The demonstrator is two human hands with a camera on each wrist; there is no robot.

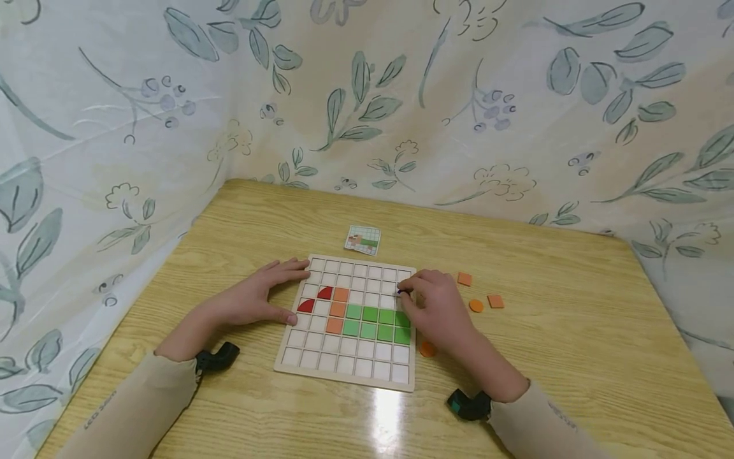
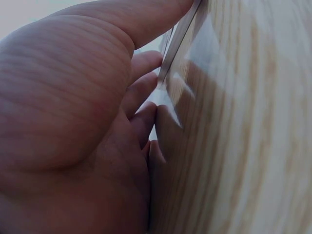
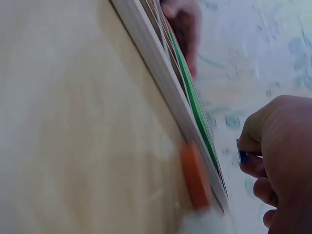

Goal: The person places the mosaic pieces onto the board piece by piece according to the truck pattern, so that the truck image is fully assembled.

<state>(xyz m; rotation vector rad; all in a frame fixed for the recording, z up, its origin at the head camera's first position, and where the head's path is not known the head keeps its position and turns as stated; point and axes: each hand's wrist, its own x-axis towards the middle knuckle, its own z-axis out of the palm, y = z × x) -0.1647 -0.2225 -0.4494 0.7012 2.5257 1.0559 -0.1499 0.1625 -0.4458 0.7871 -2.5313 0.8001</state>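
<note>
A square wooden grid board (image 1: 345, 364) lies on the table, holding red quarter-round pieces (image 1: 306, 306), a column of orange squares (image 1: 338, 310) and two rows of green squares (image 1: 369, 313). My left hand (image 1: 248, 298) rests at the board's left side, thumb and fingertips touching its edge, fingers extended. Over the right edge, my right hand (image 1: 444, 312) pinches a small dark blue tile (image 3: 242, 156) between thumb and forefinger. Most of that tile is hidden by the fingers. In the left wrist view, the thumb (image 2: 156, 19) presses against the board's side.
A small picture card (image 1: 363, 240) lies behind the board. To the right are loose orange squares (image 1: 496, 301) and an orange disc (image 1: 476, 306); another orange disc (image 1: 427, 349) sits by the board's right edge. Floral cloth (image 1: 390, 95) hangs behind the table.
</note>
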